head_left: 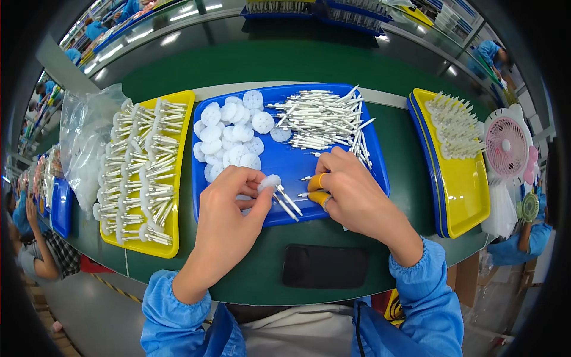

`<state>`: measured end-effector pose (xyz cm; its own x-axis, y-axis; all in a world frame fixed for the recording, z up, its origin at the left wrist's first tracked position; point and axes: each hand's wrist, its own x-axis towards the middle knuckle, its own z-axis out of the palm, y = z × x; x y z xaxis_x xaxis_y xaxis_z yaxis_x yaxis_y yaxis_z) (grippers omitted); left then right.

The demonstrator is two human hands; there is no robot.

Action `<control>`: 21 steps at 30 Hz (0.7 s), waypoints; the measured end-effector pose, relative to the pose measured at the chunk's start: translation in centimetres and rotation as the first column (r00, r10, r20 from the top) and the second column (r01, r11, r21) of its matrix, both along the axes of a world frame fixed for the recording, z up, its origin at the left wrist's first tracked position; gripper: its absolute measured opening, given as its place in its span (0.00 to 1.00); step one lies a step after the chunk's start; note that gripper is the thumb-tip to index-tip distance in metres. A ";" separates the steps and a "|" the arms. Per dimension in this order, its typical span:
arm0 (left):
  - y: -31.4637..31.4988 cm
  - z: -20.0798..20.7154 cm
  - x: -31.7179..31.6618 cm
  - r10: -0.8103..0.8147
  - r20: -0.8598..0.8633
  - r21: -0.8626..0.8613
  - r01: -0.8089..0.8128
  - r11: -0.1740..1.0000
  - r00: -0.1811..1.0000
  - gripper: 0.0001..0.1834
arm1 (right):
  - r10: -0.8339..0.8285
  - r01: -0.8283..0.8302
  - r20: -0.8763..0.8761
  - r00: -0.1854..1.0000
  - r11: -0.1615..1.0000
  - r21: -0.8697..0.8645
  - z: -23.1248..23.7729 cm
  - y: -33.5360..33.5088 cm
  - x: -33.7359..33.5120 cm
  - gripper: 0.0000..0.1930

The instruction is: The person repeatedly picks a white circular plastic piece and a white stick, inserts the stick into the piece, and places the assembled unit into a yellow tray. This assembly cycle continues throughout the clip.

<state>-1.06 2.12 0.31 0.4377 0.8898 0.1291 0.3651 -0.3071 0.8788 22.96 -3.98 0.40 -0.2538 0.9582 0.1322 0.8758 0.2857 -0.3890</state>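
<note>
Over the near part of a blue tray (275, 159), my left hand (225, 217) pinches a small white plastic disc (271, 181). A few slim white sticks (288, 203) hang from that disc, pointing toward me. My right hand (360, 199), with yellow finger covers (319, 189) on two fingers, is closed just to the right. Thin metal tips of sticks poke out from its fingertips; how many it grips is hidden. Behind my left hand lies a heap of loose white discs (233, 134). Loose white sticks (321, 118) are piled at the tray's back right.
A yellow tray (172, 205) on the left holds rows of discs filled with sticks, beside a clear plastic bag (89, 140). Stacked trays (470, 202) and a pink fan (507, 144) stand right. A black phone (325, 266) lies at the near edge. Other people work farther off.
</note>
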 end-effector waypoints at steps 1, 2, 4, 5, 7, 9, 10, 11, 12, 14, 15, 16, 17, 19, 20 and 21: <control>0.0 0.0 0.0 0.003 -0.001 -0.006 -0.003 1.000 1.000 0.07 | -0.036 0.035 -0.078 0.996 0.999 -0.010 0.1 -0.1 -0.1 0.17; 0.0 0.0 -0.1 -0.011 0.009 -0.005 0.012 1.000 1.000 0.07 | -0.072 0.069 -0.155 0.985 0.997 -0.023 0.5 -0.4 -0.4 0.18; -0.1 -0.2 -0.1 -0.040 0.025 -0.008 0.040 0.999 0.999 0.07 | -0.123 0.114 -0.346 0.930 0.992 -0.048 1.0 -1.4 -1.0 0.19; -0.2 -0.3 0.0 -0.052 0.046 -0.011 0.052 0.999 0.998 0.07 | -0.138 0.125 -0.456 0.879 0.990 -0.060 1.2 -2.1 -1.5 0.20; -0.5 -0.2 0.5 -0.080 0.089 -0.012 0.081 0.997 0.993 0.07 | -0.106 0.093 -0.535 0.838 0.994 -0.051 1.6 -2.6 -2.2 0.21; -0.8 0.1 0.5 -0.125 0.055 0.013 0.124 0.992 0.991 0.07 | -0.010 0.007 -0.481 0.877 1.000 -0.009 1.9 -2.6 -2.6 0.21; -0.9 0.1 0.5 -0.147 0.040 0.024 0.146 0.989 0.988 0.07 | -0.003 0.009 -0.450 0.893 1.000 0.010 1.9 -2.8 -2.6 0.20; -1.0 0.0 0.5 -0.147 0.037 0.034 0.145 0.989 0.989 0.08 | 0.004 0.000 -0.450 0.893 1.000 0.011 1.7 -2.9 -2.4 0.20; -1.1 0.0 0.7 -0.146 0.034 0.043 0.145 0.989 0.989 0.08 | 0.012 -0.008 -0.449 0.894 1.000 0.012 1.5 -3.0 -2.2 0.20; -1.3 -0.2 0.9 -0.140 0.026 0.070 0.138 0.988 0.990 0.08 | 0.031 -0.019 -0.442 0.897 0.999 0.030 1.3 -3.1 -2.2 0.20; -1.5 -0.3 0.9 -0.137 0.022 0.088 0.135 0.987 0.990 0.08 | 0.039 -0.020 -0.434 0.900 0.999 0.047 1.3 -3.1 -2.2 0.19; -1.5 -0.3 1.0 -0.134 0.018 0.106 0.131 0.986 0.991 0.08 | 0.048 -0.021 -0.427 0.903 0.998 0.066 1.2 -3.0 -2.2 0.19; -1.5 -0.3 0.9 -0.132 0.012 0.108 0.130 0.986 0.991 0.08 | 0.037 -0.014 -0.424 0.905 0.998 0.058 1.1 -3.0 -2.1 0.19; -1.5 -0.3 0.9 -0.130 0.002 0.113 0.129 0.985 0.992 0.08 | 0.014 0.003 -0.417 0.909 0.999 0.041 0.8 -3.0 -1.8 0.20; -1.5 -0.3 0.9 -0.123 0.008 0.105 0.121 0.987 0.992 0.08 | 0.006 0.007 -0.419 0.908 1.000 0.030 0.9 -2.9 -1.8 0.20; -1.5 -0.4 0.9 -0.115 0.013 0.098 0.113 0.989 0.993 0.09 | -0.003 0.011 -0.421 0.907 1.000 0.018 1.1 -2.9 -1.8 0.20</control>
<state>-0.14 0.60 -0.06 0.5326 0.8170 0.2209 0.3068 -0.4296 0.8493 21.13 -6.87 1.54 -0.1636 0.9558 0.2443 0.6339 0.2916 -0.7163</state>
